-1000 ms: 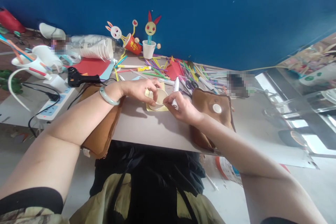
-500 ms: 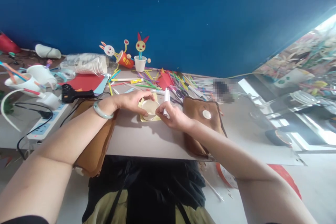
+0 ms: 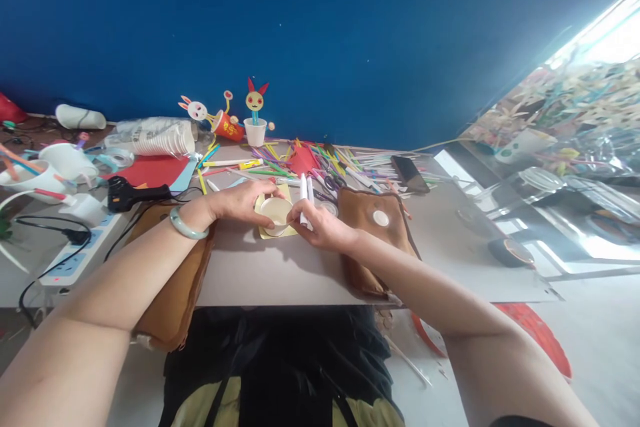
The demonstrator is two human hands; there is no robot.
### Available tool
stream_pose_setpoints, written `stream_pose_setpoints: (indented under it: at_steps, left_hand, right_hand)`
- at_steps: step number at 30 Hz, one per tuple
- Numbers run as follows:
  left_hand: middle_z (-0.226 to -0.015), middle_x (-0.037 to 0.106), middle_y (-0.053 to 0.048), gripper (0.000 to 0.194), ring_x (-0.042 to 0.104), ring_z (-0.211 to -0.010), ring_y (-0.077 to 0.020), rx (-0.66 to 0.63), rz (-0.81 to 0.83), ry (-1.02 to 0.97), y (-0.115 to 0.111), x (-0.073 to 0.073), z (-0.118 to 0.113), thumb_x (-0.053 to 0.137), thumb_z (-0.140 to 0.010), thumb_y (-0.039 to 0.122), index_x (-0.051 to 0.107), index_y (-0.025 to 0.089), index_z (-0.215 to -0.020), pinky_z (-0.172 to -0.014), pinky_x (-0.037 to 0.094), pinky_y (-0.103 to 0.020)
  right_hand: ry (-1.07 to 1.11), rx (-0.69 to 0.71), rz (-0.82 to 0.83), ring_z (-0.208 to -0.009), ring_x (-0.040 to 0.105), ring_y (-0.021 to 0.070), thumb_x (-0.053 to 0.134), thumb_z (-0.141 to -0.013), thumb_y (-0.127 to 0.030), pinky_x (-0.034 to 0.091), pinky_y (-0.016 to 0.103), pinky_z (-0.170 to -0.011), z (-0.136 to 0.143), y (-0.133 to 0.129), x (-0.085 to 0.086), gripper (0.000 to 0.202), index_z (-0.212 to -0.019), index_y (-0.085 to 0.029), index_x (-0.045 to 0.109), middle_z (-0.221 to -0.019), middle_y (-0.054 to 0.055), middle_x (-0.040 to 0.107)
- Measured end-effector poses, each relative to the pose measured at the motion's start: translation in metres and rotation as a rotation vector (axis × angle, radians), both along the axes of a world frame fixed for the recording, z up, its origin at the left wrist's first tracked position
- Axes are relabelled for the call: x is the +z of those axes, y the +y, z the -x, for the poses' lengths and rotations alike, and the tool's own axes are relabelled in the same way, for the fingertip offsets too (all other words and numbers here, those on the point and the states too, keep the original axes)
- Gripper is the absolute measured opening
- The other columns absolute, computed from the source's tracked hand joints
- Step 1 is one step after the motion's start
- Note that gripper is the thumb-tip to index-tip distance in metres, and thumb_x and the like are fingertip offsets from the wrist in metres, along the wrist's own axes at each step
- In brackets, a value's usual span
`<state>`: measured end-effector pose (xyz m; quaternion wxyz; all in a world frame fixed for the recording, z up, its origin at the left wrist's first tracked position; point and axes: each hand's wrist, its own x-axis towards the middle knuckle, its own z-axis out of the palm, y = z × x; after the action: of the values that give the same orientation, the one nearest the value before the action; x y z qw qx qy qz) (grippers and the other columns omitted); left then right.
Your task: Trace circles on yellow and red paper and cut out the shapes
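Observation:
My left hand [image 3: 246, 203], with a pale green bangle at the wrist, is curved around the left side of a cream-white paper cup [image 3: 275, 209]. The cup rests on a square of yellow paper [image 3: 287, 232], thumb in front and fingers behind. At the cup's right edge my right hand [image 3: 320, 221] is closed on a white marker [image 3: 303, 193], which points up. Another white pen shows just behind it. Fingers hide the marker's lower end, so I cannot tell whether it touches the paper.
Brown pouches lie left [image 3: 170, 273] and right [image 3: 377, 240]. Behind are scattered coloured sticks [image 3: 270, 165], scissors [image 3: 334, 183], a phone [image 3: 410, 173] and decorated cups [image 3: 255, 132]. A glue gun [image 3: 135, 195] and power strip [image 3: 80, 253] with cables sit at left.
The whole view has shifted slightly, with the table things now further left. Both hands stay at the cup in nearly the same pose. A second white pen now shows beside the marker.

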<state>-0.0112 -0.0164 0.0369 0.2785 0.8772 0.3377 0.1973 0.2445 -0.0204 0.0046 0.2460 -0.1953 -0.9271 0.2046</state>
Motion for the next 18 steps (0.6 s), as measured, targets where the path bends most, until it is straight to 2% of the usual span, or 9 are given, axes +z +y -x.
stream_pose_setpoints:
  at_steps: [4,6,8,10,13,15,18]
  left_hand:
    - [-0.113,0.065,-0.009,0.052,0.061,-0.107,-0.0273,-0.006,0.006,0.001,0.000,0.001,0.000,0.079,-0.073,0.049,0.067,0.019,-0.113,-0.095,0.047,-0.038]
    - [-0.114,0.064,-0.009,0.053,0.060,-0.108,-0.0269,-0.009,0.003,-0.013,0.001,0.000,0.000,0.079,-0.073,0.049,0.068,0.019,-0.114,-0.096,0.046,-0.038]
    - [-0.113,0.063,-0.009,0.055,0.060,-0.106,-0.0262,-0.019,0.007,-0.019,0.002,0.000,0.001,0.079,-0.072,0.051,0.068,0.019,-0.116,-0.096,0.046,-0.039]
    - [-0.111,0.063,-0.009,0.055,0.059,-0.105,-0.0256,-0.039,0.010,-0.029,0.003,-0.001,0.002,0.079,-0.073,0.050,0.068,0.020,-0.117,-0.095,0.047,-0.039]
    - [-0.111,0.063,-0.009,0.054,0.058,-0.104,-0.0250,-0.054,0.005,-0.047,0.004,-0.001,0.003,0.080,-0.073,0.049,0.068,0.020,-0.117,-0.094,0.047,-0.039]
    - [-0.113,0.062,-0.010,0.055,0.058,-0.105,-0.0253,-0.039,0.005,-0.039,0.004,0.000,0.003,0.081,-0.072,0.050,0.068,0.021,-0.117,-0.095,0.047,-0.040]
    - [-0.119,0.060,-0.011,0.061,0.058,-0.111,-0.0270,-0.005,0.014,-0.009,0.004,-0.001,0.004,0.081,-0.070,0.053,0.067,0.020,-0.120,-0.099,0.047,-0.042]
  right_hand:
    - [-0.009,0.007,-0.014,-0.072,0.064,0.0150,0.054,-0.091,-0.018,0.051,0.027,-0.066,-0.002,-0.003,0.003,0.020,-0.110,-0.020,0.049,-0.089,0.004,0.066]
    - [0.047,0.004,-0.018,-0.074,0.065,0.0151,0.055,-0.088,-0.015,0.053,0.028,-0.069,-0.004,-0.006,0.006,0.027,-0.115,-0.020,0.049,-0.098,0.007,0.069]
    - [0.129,-0.058,-0.019,-0.077,0.066,0.0152,0.053,-0.088,-0.014,0.054,0.029,-0.071,-0.007,-0.009,0.009,0.029,-0.116,-0.021,0.050,-0.108,0.010,0.070]
    - [0.184,-0.171,0.005,-0.076,0.067,0.0155,0.052,-0.092,-0.017,0.054,0.030,-0.071,-0.010,-0.009,0.012,0.024,-0.116,-0.021,0.052,-0.106,0.010,0.072]
    - [0.255,-0.294,0.159,-0.065,0.065,0.0143,0.046,-0.100,-0.033,0.054,0.030,-0.065,-0.013,-0.006,0.016,0.019,-0.113,-0.021,0.053,-0.093,0.007,0.075]
    - [0.311,-0.326,0.330,-0.056,0.063,0.0125,0.041,-0.102,-0.047,0.052,0.027,-0.058,-0.012,-0.002,0.018,0.031,-0.117,-0.021,0.051,-0.087,0.005,0.076]
    - [0.347,-0.367,0.553,-0.045,0.058,0.0113,0.041,-0.098,-0.061,0.046,0.023,-0.047,-0.009,0.006,0.023,0.054,-0.131,-0.019,0.048,-0.071,0.000,0.072]
